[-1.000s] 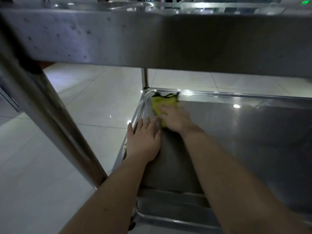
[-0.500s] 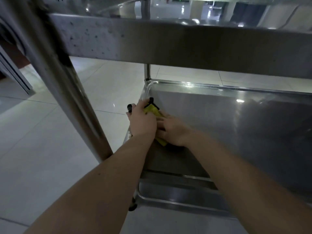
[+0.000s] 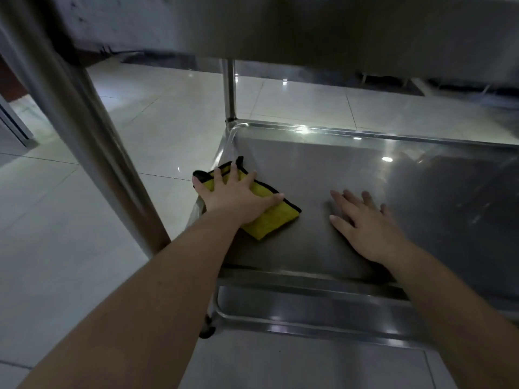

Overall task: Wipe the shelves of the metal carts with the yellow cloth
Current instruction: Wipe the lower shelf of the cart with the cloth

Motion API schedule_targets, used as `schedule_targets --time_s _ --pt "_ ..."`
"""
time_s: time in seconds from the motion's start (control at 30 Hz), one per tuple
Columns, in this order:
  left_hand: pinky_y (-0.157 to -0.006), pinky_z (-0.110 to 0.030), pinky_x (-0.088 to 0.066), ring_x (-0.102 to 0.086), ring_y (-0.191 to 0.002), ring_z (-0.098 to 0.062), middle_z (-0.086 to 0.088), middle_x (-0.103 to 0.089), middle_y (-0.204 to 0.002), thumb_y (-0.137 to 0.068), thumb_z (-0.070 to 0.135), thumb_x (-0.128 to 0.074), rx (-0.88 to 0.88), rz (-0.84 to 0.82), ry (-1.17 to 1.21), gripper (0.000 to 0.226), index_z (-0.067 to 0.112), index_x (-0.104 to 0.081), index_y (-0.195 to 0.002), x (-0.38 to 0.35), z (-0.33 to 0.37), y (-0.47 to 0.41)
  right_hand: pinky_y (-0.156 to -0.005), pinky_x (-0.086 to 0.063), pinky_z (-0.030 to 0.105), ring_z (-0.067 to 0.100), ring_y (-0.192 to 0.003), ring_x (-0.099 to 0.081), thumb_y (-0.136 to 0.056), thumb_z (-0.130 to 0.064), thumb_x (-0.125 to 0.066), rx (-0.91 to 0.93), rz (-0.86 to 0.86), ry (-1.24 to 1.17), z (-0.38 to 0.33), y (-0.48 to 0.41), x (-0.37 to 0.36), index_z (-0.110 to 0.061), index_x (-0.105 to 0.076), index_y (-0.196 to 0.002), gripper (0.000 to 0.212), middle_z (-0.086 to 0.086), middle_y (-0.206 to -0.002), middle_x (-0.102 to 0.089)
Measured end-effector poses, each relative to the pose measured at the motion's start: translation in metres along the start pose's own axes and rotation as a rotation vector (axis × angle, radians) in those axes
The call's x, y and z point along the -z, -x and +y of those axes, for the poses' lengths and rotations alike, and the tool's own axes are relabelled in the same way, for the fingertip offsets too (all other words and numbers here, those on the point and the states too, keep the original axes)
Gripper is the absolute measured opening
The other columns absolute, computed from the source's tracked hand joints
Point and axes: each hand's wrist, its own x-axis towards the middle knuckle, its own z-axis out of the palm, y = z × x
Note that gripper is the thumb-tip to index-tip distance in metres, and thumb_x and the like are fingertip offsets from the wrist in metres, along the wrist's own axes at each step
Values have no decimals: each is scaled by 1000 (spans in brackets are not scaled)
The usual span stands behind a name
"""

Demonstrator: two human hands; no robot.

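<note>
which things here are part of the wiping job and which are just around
Part of the job:
yellow cloth
left hand, pressing flat on the cloth
middle shelf
lower shelf
right hand, flat on the middle shelf

Just around:
tiled floor
cart post
caster wheel

The cloth [image 3: 269, 220] under the left hand [image 3: 233, 195] is bright yellow with thin black trim along its edges. The shelf [image 3: 337, 164] beneath the right hand [image 3: 365, 223] is dull silver-grey, flecked with white glints. Left of the left hand, the floor [image 3: 140, 122] is pale whitish tile crossed by thin grey lines.
</note>
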Motion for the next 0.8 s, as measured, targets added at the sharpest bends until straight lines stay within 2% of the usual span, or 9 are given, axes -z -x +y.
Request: schedule_targets --time_s 0.13,0.23,0.37,0.47,0.6,0.7,0.8 --pt "-102 -74 13 10 -147 -34 6 4 -163 -54 101 -27 65 -51 -16 106 53 -12 -147 11 5 -9 -117 0 55 39 -147 -2 -92 -67 -10 -80 28 108 -4 15 -11 -49 -2 -149 60 -14 -162 0" --pt "-102 -74 13 8 -147 -35 6 3 -163 -54 102 -22 23 -53 -50 104 54 -11 -146 6 11 3 -116 -2 59 39 -147 -3 -93 -65 -8 -92 81 123 -13 14 -13 -49 -1 -150 59 -13 -163 0" --pt "-104 -71 14 5 -148 -28 12 1 -162 -42 105 -9 -84 -40 -36 110 59 -10 -142 -13 -3 44 -117 -3 58 38 -147 -3 -91 -66 -6 -91 88 125 -8 12 -15 -50 -1 -149 60 -13 -162 -2" --pt "-107 -70 7 6 -148 -24 15 2 -161 -42 106 -12 -23 -42 -11 112 58 -8 -143 -8 -33 55 -116 -6 56 37 -146 -8 -92 -66 -8 -73 126 122 -6 12 -16 -49 -7 -149 60 -14 -162 -6" --pt "-110 -68 6 10 -147 -36 6 9 -162 -53 103 -16 126 -19 -46 110 49 -8 -149 0 -40 44 -117 -3 54 36 -147 -5 -93 -65 -10 -65 110 100 -6 13 -15 -48 -6 -150 59 -14 -162 -5" --pt "-110 -68 6 7 -145 -43 -1 7 -163 -58 100 -12 149 20 -104 111 42 -6 -152 -4 -8 25 -117 -1 54 36 -148 -2 -93 -65 -9 -70 92 103 -6 13 -14 -48 -2 -150 60 -15 -162 -1" --pt "-107 -69 12 6 -145 -44 -3 3 -163 -62 98 -20 150 11 -49 109 38 -10 -152 0 28 -2 -117 -1 53 36 -148 -2 -91 -67 -5 -73 96 103 -5 12 -16 -50 0 -149 61 -15 -162 -1"
